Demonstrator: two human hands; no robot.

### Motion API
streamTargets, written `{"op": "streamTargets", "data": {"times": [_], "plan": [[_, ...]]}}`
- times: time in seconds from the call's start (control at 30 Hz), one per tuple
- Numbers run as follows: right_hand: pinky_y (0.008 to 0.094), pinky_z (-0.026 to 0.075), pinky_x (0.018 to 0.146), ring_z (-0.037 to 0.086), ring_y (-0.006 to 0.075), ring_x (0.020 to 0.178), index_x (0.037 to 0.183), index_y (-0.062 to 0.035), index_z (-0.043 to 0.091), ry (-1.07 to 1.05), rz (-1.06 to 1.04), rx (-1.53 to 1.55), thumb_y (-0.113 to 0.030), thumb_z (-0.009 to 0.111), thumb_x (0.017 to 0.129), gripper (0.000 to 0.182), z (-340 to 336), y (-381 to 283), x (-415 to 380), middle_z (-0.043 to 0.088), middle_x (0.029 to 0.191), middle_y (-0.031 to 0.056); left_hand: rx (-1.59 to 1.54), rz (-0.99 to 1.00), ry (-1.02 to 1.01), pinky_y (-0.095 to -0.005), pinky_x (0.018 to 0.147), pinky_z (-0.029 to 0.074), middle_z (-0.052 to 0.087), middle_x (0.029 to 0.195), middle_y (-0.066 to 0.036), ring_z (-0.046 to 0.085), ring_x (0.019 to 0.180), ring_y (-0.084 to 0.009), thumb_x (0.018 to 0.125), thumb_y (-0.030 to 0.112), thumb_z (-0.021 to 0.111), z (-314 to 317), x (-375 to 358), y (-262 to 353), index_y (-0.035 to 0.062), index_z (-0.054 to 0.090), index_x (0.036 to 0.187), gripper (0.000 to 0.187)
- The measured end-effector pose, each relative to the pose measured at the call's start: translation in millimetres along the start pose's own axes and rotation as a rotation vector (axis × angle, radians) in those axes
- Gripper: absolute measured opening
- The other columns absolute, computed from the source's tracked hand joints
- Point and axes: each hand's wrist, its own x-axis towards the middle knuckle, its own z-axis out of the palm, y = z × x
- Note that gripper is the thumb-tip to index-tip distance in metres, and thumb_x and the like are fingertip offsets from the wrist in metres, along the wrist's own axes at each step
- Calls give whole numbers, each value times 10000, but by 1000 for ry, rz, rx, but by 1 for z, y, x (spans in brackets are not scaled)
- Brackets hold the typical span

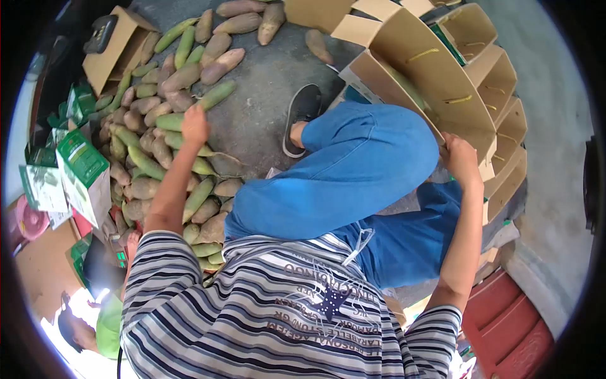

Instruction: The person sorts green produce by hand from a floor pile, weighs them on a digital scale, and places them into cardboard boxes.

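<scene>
At the upper left, my left hand (196,126) is closed at the near end of a green radish (218,95) on the pile. Another green radish (168,122) lies right beside this hand, and its far part is hidden there. Over on the right, my right hand (461,156) has its fingers wrapped on the lower edge of an open cardboard box (435,69), beside my raised knee. Part of the box's inside is hidden by its walls.
Brown, soil-covered roots (183,77) lie among the green radishes on the dark floor (259,126). More boxes with yellow handles (505,137) stand at the right. Green-and-white cartons (82,159) are at the left, with another person (79,328) at lower left. Red plastic (508,325) sits lower right.
</scene>
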Motion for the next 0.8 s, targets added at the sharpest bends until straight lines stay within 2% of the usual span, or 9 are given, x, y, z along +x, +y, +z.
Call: {"op": "streamTargets", "data": {"times": [0.07,0.13,0.2,0.37,0.43,0.53,0.63,0.73,0.8], "plan": [[420,478,768,588,333,901,1061,-92,597,-29,4,-15,-80,588,747,315,-2,3,1,621,942,143,278,91,-133,-418,874,439,493,1169,-124,470,1132,-290,735,103,629,16,-2,-25,86,461,1106,408],[421,476,775,591,329,909,1077,-104,599,29,-25,20,-47,529,745,344,5,11,0,617,940,156,372,110,-339,-411,919,404,386,1344,-74,360,1264,-253,745,111,645,42,3,-53,141,362,1298,621],[421,458,797,565,341,954,1090,-82,574,-86,47,28,-66,599,739,353,8,15,5,608,995,159,435,89,-433,-445,970,362,329,1414,-62,320,1302,-252,843,120,532,35,7,-51,175,302,1371,579],[425,479,770,590,330,908,1075,-102,586,-160,102,11,-100,591,760,315,5,11,8,618,942,142,493,86,-399,-459,954,367,379,1375,-50,353,1269,-244,914,151,398,42,18,-56,162,400,1294,380],[419,482,759,592,323,899,1044,-100,594,-111,71,33,-131,599,769,276,12,15,9,622,932,132,490,141,-390,-449,930,384,409,1335,-56,378,1236,-255,872,206,503,32,18,-55,141,422,1250,392],[417,485,743,602,310,888,1002,-100,616,-80,58,53,-147,595,774,234,8,11,9,633,896,121,356,133,-411,-422,931,393,447,1299,-80,406,1206,-281,771,247,640,-27,6,-7,110,420,1255,549],[417,490,722,613,307,864,975,-102,629,-16,41,26,-126,563,783,205,14,11,10,640,866,118,-136,201,20,-412,905,409,500,1228,-134,473,1128,-316,720,271,724,-4,6,-11,51,433,1240,635],[412,497,709,621,304,852,970,-103,640,-48,47,-31,-97,527,787,215,17,11,13,647,856,120,-676,-103,116,-416,882,420,533,1167,-184,519,1056,-339,766,288,712,-29,18,36,-7,464,1200,581],[405,506,699,629,302,856,931,-110,658,-31,54,6,-82,522,773,210,15,10,12,655,866,119,-868,-23,217,-371,845,446,551,1151,-182,555,1006,-258,788,282,706,-89,25,84,-57,489,1154,544]]}}
